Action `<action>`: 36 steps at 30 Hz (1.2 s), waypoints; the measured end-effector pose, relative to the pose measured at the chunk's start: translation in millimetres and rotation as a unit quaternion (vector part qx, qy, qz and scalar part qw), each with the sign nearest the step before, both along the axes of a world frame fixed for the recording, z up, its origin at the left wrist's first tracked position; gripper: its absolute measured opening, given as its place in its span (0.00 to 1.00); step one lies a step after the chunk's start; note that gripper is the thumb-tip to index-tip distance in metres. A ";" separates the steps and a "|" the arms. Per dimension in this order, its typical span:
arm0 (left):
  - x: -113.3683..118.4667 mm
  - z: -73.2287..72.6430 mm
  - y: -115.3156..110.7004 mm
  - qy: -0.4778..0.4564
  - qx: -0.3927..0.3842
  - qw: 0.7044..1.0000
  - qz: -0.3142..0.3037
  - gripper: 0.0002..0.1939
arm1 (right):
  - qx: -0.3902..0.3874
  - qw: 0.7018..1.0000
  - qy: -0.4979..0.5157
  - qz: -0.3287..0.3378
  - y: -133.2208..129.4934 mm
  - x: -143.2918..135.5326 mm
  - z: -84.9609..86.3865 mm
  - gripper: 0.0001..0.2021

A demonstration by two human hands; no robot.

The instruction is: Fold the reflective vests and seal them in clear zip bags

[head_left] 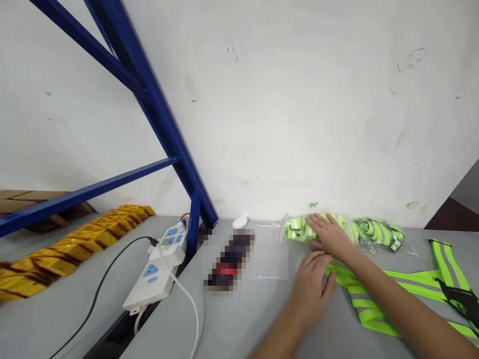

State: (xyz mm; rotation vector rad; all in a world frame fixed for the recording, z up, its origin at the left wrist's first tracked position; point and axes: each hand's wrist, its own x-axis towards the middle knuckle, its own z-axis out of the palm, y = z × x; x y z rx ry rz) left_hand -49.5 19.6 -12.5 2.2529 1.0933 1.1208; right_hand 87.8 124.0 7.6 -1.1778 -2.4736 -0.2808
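A clear plastic bag with folded neon-green reflective straps [295, 228] lies by the wall, and my right hand [329, 234] rests on it with the fingers stretched out. Just in front of it is my left hand [312, 284], fingers slightly bent and thumb apart, with nothing seen in it. Another bagged bundle of green straps [381, 233] lies to the right. Loose green straps with grey stripes [368, 304] spread under and beyond my right forearm. A flat clear bag [271, 259] lies on the grey table [239, 329] left of my hands.
A blurred-out dark item [230, 264] and a white round object [240, 222] lie left of the flat bag. White power strips [157, 274] with cables sit by a blue metal frame [164, 124]. Yellow packages [86, 239] line the far left, near cardboard [22, 204].
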 end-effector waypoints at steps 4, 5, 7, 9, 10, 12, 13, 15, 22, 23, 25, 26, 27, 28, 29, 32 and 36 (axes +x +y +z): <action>-3.3 -1.8 4.0 -0.009 0.027 0.999 0.030 0.14 | -0.027 0.994 -0.105 -0.007 3.5 -0.1 -19.0 0.32; -3.7 -2.1 4.7 -0.010 0.036 0.999 0.034 0.14 | -0.026 0.993 -0.115 -0.002 2.5 4.8 -19.2 0.32; -3.2 -2.7 5.6 -0.008 0.044 0.998 0.041 0.14 | -0.011 0.992 -0.127 0.002 -0.6 18.8 -18.1 0.35; -1.7 -3.4 5.9 -0.002 0.044 0.998 0.044 0.14 | 0.008 0.992 -0.126 -0.013 -3.6 35.7 -17.5 0.36; -0.8 -3.9 5.8 0.001 0.044 0.998 0.045 0.14 | 0.017 0.992 -0.124 -0.019 -4.5 44.2 -17.6 0.35; 0.7 -4.8 5.6 0.006 0.046 0.998 0.042 0.14 | 0.029 0.993 -0.116 -0.012 -4.8 58.8 -18.1 0.34; 1.2 -5.3 5.4 0.008 0.048 0.998 0.038 0.14 | 0.036 0.994 -0.107 -0.005 -4.1 64.0 -18.3 0.33; 2.0 -6.1 5.1 0.011 0.047 0.998 0.028 0.15 | 0.058 0.996 -0.073 0.004 -1.5 69.0 -18.5 0.31; 3.4 -8.1 3.1 0.035 0.036 0.998 0.022 0.18 | 0.036 0.999 -0.029 0.008 12.8 41.7 -22.5 0.28; 3.4 -8.3 2.9 0.041 0.036 0.998 0.023 0.17 | 0.012 0.999 -0.044 0.017 14.4 37.9 -21.9 0.29; 3.3 -8.2 2.4 0.054 0.036 0.998 0.022 0.17 | -0.038 0.997 -0.058 0.035 15.4 35.5 -17.2 0.29; 3.7 -8.1 2.0 0.062 0.036 0.997 0.019 0.17 | -0.058 0.996 -0.058 0.044 14.2 37.2 -13.2 0.30; 4.5 -7.8 1.4 0.072 0.035 0.997 0.017 0.18 | -0.072 0.994 -0.056 0.052 11.6 40.9 -8.4 0.30; 5.8 -7.4 0.3 0.086 0.033 0.996 0.013 0.18 | -0.079 0.994 -0.052 0.054 7.3 46.7 -3.4 0.31; 7.8 -7.0 -1.3 0.103 0.031 0.994 0.006 0.19 | -0.078 0.995 -0.046 0.052 1.1 54.4 1.2 0.31; 16.6 -5.3 -10.0 0.167 0.027 0.985 -0.033 0.21 | -0.066 0.997 -0.034 0.014 -29.0 89.0 7.9 0.27; 28.8 -2.9 -28.2 0.239 0.024 0.964 -0.115 0.24 | -0.098 0.991 -0.052 -0.075 -92.6 157.1 -6.7 0.23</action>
